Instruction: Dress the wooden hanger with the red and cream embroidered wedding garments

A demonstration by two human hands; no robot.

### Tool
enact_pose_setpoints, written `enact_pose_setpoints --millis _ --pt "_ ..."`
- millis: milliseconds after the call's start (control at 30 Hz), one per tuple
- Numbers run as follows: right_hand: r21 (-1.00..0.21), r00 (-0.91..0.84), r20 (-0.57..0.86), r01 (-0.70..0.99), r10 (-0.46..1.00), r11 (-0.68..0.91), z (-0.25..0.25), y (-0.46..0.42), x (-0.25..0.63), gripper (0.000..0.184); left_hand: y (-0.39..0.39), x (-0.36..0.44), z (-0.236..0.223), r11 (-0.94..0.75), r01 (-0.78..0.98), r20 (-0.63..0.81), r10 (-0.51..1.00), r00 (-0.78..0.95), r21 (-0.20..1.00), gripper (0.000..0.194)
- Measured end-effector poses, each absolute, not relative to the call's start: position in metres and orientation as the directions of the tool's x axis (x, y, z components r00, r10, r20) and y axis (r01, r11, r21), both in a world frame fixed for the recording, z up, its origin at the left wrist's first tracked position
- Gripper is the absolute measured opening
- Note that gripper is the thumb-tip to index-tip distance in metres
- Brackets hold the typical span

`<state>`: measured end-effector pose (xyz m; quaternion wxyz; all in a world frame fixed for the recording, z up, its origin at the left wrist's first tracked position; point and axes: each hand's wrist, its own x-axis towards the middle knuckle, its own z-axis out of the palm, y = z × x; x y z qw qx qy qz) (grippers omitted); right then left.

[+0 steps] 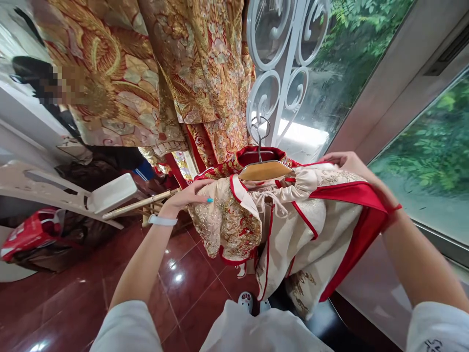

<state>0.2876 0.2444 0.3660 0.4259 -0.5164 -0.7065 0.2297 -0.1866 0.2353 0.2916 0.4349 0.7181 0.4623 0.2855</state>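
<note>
A cream and red embroidered garment (304,230) hangs on a wooden hanger (264,169), whose metal hook (258,131) catches on a white scrolled iron grille (284,54). My left hand (188,197) lies on the garment's left shoulder, fingers closed over the gold-embroidered cloth. My right hand (348,164) grips the right shoulder, and the red lining drapes over that wrist. Both hands are at the hanger's ends.
A red and gold embroidered robe (154,73) hangs behind at upper left. A white folding chair (66,190) and a red bag (32,232) sit left on dark red floor tiles (183,288). Windows with greenery (432,142) run along the right.
</note>
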Motion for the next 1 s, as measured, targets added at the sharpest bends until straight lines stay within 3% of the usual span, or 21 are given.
enact_pose_setpoints --millis 67,200,300,433,500,667,767,833,933,1000 --pt "-0.666 -0.104 0.431 0.633 0.896 0.394 0.388 0.238 0.287 0.028 0.238 -0.176 0.294 -0.268 0.403 0.056 0.884 0.465 0.875 0.072" --pt "-0.276 -0.166 0.739 0.809 0.652 0.519 0.407 0.204 0.281 0.016 0.236 -0.163 0.283 -0.411 0.395 0.224 0.87 0.44 0.821 0.067" --pt "-0.212 -0.181 0.775 0.828 0.605 0.52 0.388 0.187 0.286 0.011 0.224 -0.157 0.274 -0.478 0.475 0.343 0.874 0.346 0.739 0.063" --pt "-0.294 -0.163 0.7 0.822 0.695 0.489 0.355 0.191 0.294 0.008 0.192 -0.12 0.29 -0.549 0.712 0.633 0.75 0.189 0.437 0.059" --pt "-0.389 -0.155 0.616 0.792 0.772 0.469 0.346 0.195 0.292 0.008 0.176 -0.081 0.308 -0.598 0.757 0.727 0.639 0.251 0.264 0.054" --pt "-0.73 -0.104 0.43 0.545 0.897 0.413 0.33 0.199 0.287 0.025 0.174 0.033 0.337 -0.827 0.55 0.55 0.41 0.728 -0.112 0.042" --pt "-0.92 -0.152 0.242 0.277 0.958 0.277 0.314 0.195 0.303 0.046 0.187 0.069 0.337 -0.838 0.512 0.492 0.37 0.788 -0.189 0.039" --pt "-0.974 -0.185 0.127 0.162 0.975 0.158 0.298 0.188 0.315 0.056 0.191 0.074 0.333 -0.815 0.539 0.486 0.39 0.782 -0.212 0.037" --pt "-0.973 -0.205 0.102 0.184 0.974 0.14 0.274 0.175 0.321 0.055 0.188 0.068 0.33 -0.787 0.565 0.481 0.406 0.777 -0.248 0.032" --pt "-0.919 -0.134 0.216 0.307 0.967 0.247 0.264 0.17 0.314 0.047 0.185 0.063 0.33 -0.784 0.561 0.472 0.401 0.785 -0.267 0.029"
